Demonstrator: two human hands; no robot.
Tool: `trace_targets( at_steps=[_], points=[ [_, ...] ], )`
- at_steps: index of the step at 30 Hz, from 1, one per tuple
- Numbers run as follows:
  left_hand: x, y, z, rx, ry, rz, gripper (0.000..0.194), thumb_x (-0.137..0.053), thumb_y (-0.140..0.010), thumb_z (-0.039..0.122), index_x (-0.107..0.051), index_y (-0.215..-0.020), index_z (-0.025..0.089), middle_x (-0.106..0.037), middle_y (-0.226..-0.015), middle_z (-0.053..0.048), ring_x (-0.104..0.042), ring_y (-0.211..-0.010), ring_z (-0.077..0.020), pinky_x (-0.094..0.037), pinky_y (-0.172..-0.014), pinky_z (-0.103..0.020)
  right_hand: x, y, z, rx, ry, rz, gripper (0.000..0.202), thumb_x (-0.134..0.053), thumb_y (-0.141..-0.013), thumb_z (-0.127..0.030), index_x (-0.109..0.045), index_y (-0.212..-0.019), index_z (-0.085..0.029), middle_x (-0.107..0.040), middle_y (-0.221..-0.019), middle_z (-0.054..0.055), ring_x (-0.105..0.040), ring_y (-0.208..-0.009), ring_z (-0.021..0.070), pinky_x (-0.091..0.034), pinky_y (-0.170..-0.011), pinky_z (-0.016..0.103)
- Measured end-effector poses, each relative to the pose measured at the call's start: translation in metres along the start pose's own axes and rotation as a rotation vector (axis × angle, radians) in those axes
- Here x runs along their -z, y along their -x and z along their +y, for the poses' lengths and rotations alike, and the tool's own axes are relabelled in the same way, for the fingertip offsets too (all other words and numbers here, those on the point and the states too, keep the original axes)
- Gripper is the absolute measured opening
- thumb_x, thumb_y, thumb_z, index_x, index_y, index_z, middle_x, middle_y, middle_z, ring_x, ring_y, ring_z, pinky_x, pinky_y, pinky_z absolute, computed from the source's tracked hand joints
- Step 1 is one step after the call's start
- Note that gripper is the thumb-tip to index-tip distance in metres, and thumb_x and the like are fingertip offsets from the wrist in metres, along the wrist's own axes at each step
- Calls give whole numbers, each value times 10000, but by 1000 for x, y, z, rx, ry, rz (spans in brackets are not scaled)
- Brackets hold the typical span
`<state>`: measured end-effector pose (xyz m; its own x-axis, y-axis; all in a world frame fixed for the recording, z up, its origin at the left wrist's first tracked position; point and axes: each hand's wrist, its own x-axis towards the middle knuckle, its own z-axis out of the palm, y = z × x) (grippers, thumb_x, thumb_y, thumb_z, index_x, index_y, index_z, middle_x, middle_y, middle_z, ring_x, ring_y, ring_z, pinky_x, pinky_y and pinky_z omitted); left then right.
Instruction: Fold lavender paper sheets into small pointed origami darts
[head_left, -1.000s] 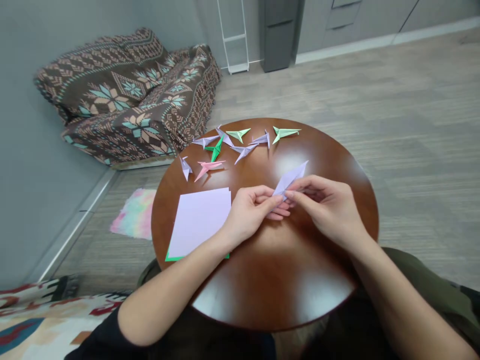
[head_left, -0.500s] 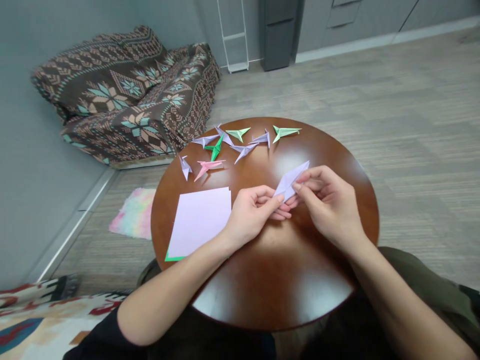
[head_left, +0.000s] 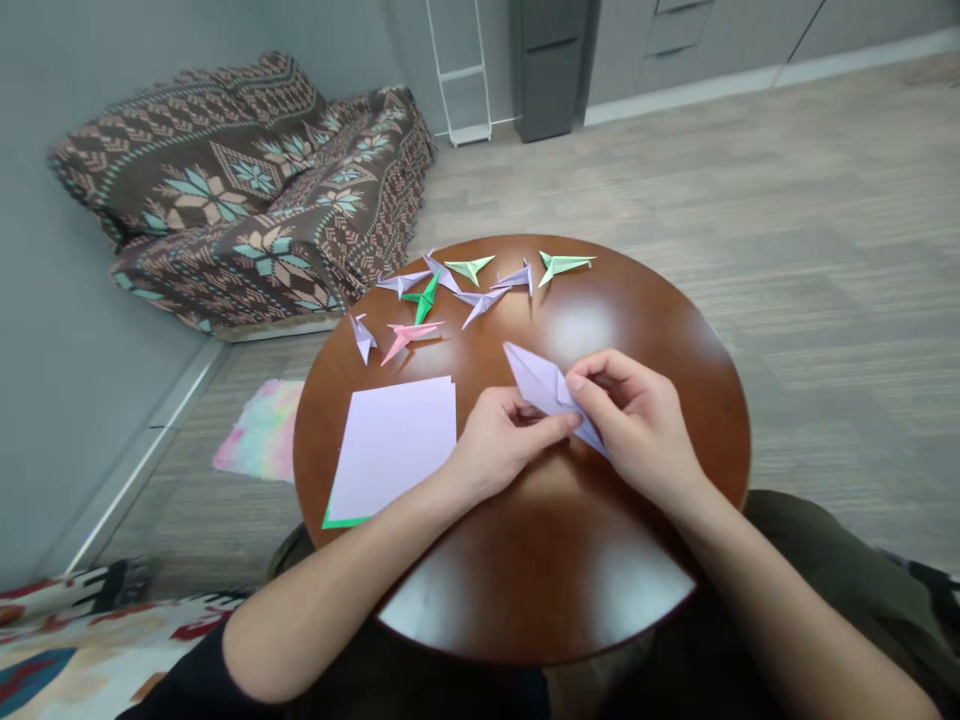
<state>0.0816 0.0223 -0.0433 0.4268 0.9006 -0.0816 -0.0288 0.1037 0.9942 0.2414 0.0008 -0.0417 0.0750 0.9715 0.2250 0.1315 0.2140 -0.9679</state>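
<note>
Between my hands, above the round brown table [head_left: 487, 590], is a folded lilac origami paper [head_left: 538, 380] in a long diamond shape. One tip points up and left, the other down and right. My left hand [head_left: 504, 440] grips its lower edge, thumb on top and fingers hidden beneath. My right hand [head_left: 630, 410] pinches its right side between thumb and forefinger. Left of my hands lies a stack of lilac paper sheets [head_left: 394, 445] with a green edge showing below.
Folded paper birds lie along the table's far left: several lilac, a pink bird [head_left: 409, 338], a dark green bird [head_left: 424, 300] and two pale green ones [head_left: 562, 264]. Beyond stand a sofa [head_left: 247, 200] under a patterned cover and a white rack [head_left: 461, 80]. A pastel rug [head_left: 259, 430] lies left.
The lilac paper has turned in my hands; its upper tip pointed right and now points left. My right hand has shifted slightly left and down.
</note>
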Motion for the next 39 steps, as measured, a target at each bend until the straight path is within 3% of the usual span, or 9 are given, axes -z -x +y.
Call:
trace_targets(
  at_steps=[4, 8, 12, 15, 18, 23, 28, 34, 39],
  points=[
    [0, -1, 0, 19, -24, -49, 201, -854, -748, 306, -740, -764, 141, -737, -729, -41, -659, -639, -151, -534, -618, -248, 1, 1, -2, -61, 7, -132, 134, -601, -965, -264, -609, -842, -213, -624, -687, -16, -585, -586, 137, -459, -557, 260],
    [4, -3, 1, 23, -35, -27, 238, -831, -774, 337, -698, -740, 143, -686, -678, -29, -590, -550, -118, -485, -514, -223, 7, -3, -1, -61, -10, -245, 165, -617, -968, -295, -651, -839, -198, -672, -689, 0, -643, -639, 161, -496, -626, 280],
    [9, -4, 3, 31, -102, -24, 251, -867, -733, 341, -714, -768, 145, -655, -650, -7, -556, -540, -103, -441, -501, -210, 13, -5, 1, -46, 58, -218, 156, -636, -947, -273, -672, -823, -185, -681, -717, 6, -614, -651, 155, -457, -624, 279],
    [12, -4, 3, -7, -8, 70, 261, -869, -735, 353, -728, -855, 168, -642, -665, 16, -495, -503, -80, -352, -449, -202, 13, -5, 1, -50, 80, -233, 168, -630, -939, -270, -681, -808, -177, -667, -729, 6, -569, -656, 146, -421, -626, 280],
    [12, -5, -1, -23, 87, 147, 251, -851, -759, 377, -721, -818, 170, -582, -589, 36, -430, -453, -70, -276, -409, -212, 9, -4, 1, -120, 3, -234, 165, -654, -906, -288, -689, -796, -170, -659, -707, 9, -559, -645, 148, -406, -612, 282],
    [9, -7, -3, -77, 117, 259, 275, -848, -758, 394, -725, -719, 151, -578, -552, 31, -392, -455, -58, -274, -439, -226, 0, -3, 0, -236, -137, -167, 110, -710, -785, -253, -679, -725, -167, -621, -627, -14, -508, -567, 122, -353, -560, 261],
    [8, -8, 0, -115, 198, 336, 257, -844, -759, 363, -711, -726, 145, -569, -565, 39, -361, -447, -43, -239, -426, -218, 0, -3, 0, -249, -135, -149, 81, -689, -759, -228, -680, -708, -165, -595, -594, -26, -488, -545, 113, -332, -543, 257],
    [8, -5, 0, -12, 186, 197, 217, -838, -738, 307, -698, -796, 151, -547, -580, 51, -385, -467, -56, -222, -428, -213, 2, -2, 4, -174, -61, -128, 58, -654, -776, -189, -684, -730, -171, -616, -620, -23, -502, -563, 116, -362, -553, 258],
    [16, -9, -1, -6, 144, 162, 183, -846, -694, 252, -714, -737, 133, -641, -678, 13, -523, -623, -86, -394, -604, -216, 5, -3, 3, -126, 25, -179, 79, -623, -784, -143, -681, -744, -178, -641, -654, -16, -548, -601, 130, -402, -591, 261]
  ],
)
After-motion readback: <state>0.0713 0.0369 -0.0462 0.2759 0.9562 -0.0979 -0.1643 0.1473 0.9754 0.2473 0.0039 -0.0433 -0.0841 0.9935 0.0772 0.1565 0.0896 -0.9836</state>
